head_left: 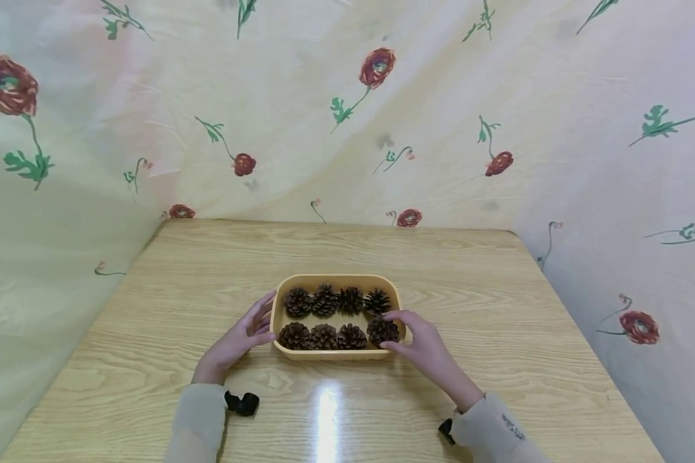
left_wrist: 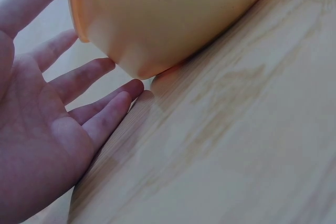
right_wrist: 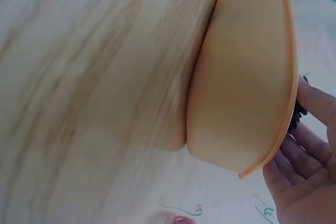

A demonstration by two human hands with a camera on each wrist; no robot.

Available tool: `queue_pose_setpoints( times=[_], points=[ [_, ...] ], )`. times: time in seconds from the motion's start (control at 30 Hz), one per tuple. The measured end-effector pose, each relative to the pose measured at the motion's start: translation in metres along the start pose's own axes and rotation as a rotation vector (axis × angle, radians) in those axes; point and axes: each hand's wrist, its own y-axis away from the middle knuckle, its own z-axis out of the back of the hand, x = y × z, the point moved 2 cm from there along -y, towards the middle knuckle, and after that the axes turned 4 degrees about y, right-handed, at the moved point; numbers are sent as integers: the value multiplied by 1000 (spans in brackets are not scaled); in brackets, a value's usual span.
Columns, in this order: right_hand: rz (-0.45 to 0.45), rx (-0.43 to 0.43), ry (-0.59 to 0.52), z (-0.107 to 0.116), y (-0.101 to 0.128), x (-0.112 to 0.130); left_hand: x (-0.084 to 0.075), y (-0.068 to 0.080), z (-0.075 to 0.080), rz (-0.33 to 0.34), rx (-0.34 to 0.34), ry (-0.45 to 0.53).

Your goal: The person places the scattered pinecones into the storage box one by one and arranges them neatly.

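A yellow rectangular box (head_left: 338, 355) with rounded corners holds several brown pine cones (head_left: 324, 300) in two rows. My left hand (head_left: 240, 334) is at the box's left end, its thumb and fingers spread at the rim. In the left wrist view the fingers (left_wrist: 97, 69) are fairly straight and lie against the box wall (left_wrist: 173, 14). My right hand (head_left: 423, 341) reaches over the right rim and holds the front-right pine cone (head_left: 382, 330) between thumb and fingers. From the right wrist, the box wall (right_wrist: 241, 77) hides most of that cone.
The box stands on a light wood-grain table (head_left: 237, 257). Behind and beside the table hangs a pale cloth (head_left: 301, 96) printed with red flowers. Each sleeve carries a small black device, such as the one on the left cuff (head_left: 243, 404).
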Motion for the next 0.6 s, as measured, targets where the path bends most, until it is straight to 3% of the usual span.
queue_pose_setpoints(
  times=[0.6],
  points=[
    [85, 63, 35, 1, -3, -3, -1, 0, -1, 17, -14, -10]
  ],
)
